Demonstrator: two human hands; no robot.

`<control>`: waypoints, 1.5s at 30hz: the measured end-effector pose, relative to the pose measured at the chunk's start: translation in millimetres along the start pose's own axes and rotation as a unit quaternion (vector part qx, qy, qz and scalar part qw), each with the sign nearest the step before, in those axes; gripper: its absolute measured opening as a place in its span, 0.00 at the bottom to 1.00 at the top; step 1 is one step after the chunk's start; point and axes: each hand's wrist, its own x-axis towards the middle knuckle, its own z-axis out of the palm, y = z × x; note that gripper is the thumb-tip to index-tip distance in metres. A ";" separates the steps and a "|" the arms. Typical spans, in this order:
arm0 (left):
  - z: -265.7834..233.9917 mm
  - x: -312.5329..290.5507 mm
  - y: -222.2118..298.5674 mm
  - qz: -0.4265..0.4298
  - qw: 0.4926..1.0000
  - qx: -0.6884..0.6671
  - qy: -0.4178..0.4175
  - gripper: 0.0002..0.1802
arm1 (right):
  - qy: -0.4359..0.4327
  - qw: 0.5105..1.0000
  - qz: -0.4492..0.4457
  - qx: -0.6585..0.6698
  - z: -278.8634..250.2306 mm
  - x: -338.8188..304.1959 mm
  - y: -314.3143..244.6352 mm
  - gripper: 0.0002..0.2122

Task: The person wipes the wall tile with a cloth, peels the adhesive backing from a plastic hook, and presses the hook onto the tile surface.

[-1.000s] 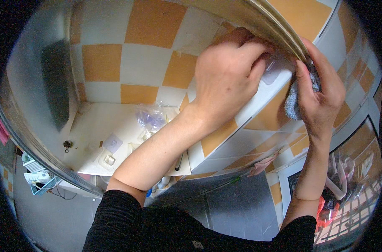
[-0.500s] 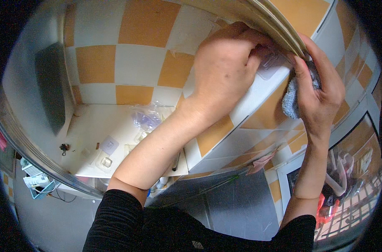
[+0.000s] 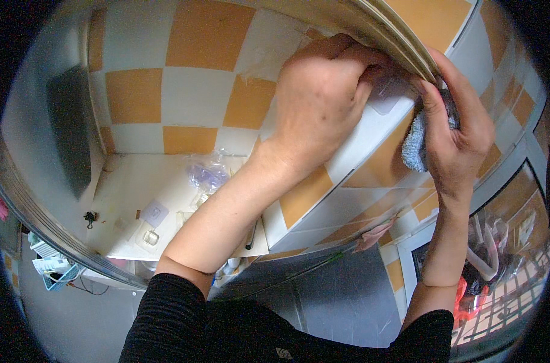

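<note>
While clutching a grey cloth (image 3: 415, 140) in a closed right hand (image 3: 457, 136), pressed a clear adhesive patch (image 3: 388, 97) onto the tiled wall (image 3: 371, 130) with the left hand (image 3: 323, 103), fingers curled down on it. Seemed nearly stuck, edges perhaps still to smooth. Far below the left hand, left more clear patches (image 3: 155, 213) and a plastic bag (image 3: 207, 175) on the shelf (image 3: 120, 199).

Both forearms reach up and forward, the left hand (image 3: 323, 103) knuckles-up with fingers curled and fingertips pressed down, the right hand (image 3: 459, 130) beside it, its grip closed in a fist.
</note>
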 end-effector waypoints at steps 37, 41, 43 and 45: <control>1.7 2.0 -7.0 -0.005 0.998 -0.060 0.032 0.07 | 0.033 0.999 0.007 0.024 -3.3 6.6 4.1 0.16; 3.7 0.2 -8.2 -0.029 0.995 -0.084 0.047 0.06 | 0.013 0.999 0.021 0.047 -6.8 7.4 8.4 0.17; 3.8 2.7 -10.6 -0.002 0.995 -0.088 0.052 0.06 | 0.003 0.998 0.026 0.061 -8.5 8.8 8.5 0.18; 1.9 4.2 -11.5 0.012 0.995 -0.085 0.043 0.06 | -0.004 0.998 0.024 0.065 -10.1 10.2 8.5 0.18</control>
